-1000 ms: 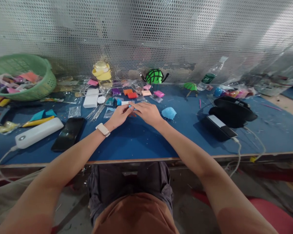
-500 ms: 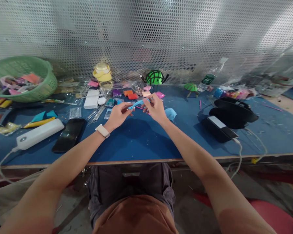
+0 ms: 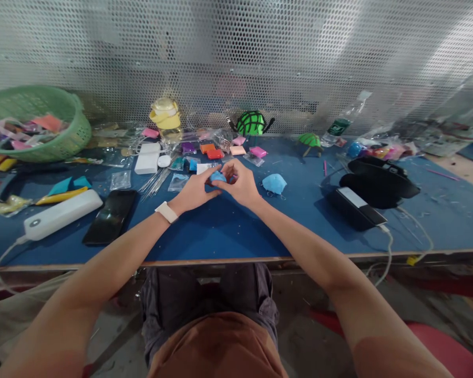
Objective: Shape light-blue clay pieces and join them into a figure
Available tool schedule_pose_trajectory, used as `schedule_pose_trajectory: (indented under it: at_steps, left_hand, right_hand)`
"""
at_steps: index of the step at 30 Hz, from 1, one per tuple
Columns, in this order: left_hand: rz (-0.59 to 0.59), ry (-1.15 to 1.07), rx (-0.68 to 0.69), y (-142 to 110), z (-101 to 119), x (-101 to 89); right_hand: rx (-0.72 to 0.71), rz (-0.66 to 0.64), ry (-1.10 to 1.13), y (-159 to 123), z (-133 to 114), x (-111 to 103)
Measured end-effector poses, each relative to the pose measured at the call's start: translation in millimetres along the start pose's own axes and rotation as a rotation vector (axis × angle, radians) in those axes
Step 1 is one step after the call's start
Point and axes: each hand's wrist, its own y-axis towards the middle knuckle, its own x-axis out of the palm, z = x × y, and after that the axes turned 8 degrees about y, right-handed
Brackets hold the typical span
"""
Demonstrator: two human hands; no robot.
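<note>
Both my hands meet over the middle of the blue table. My left hand and my right hand pinch a small lump of light blue clay between their fingertips, just above the table top. A beige watch sits on my left wrist. Another light blue clay piece lies to the right of my right hand. Small packets of coloured clay lie just beyond my hands.
A green basket with packets stands at the far left. A white power bank and a black phone lie left of my hands. A black case and a cabled device sit on the right. A perforated metal wall backs the table.
A second ago my hands pressed the clay on the table. Then they lifted it stretched into a strip. Now it is bunched into a lump between my fingertips, lower again.
</note>
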Motion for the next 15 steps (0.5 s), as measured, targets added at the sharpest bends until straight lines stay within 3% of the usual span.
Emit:
schedule_pose_trajectory:
  at_steps: [6, 10, 15]
  left_hand:
    - [-0.122, -0.375, -0.05, -0.6, -6.3, 12.2]
    - [-0.065, -0.329, -0.088, -1.7, -1.9, 16.2]
    - [0.046, -0.126, -0.084, -0.2, 10.0, 11.7]
  right_hand:
    - [-0.109, -0.026, -0.165, 3.1, 7.7, -10.6]
    - [-0.145, -0.118, -0.252, 2.7, 8.7, -12.7]
    - [-0.158, -0.13, -0.275, 1.7, 7.6, -12.3]
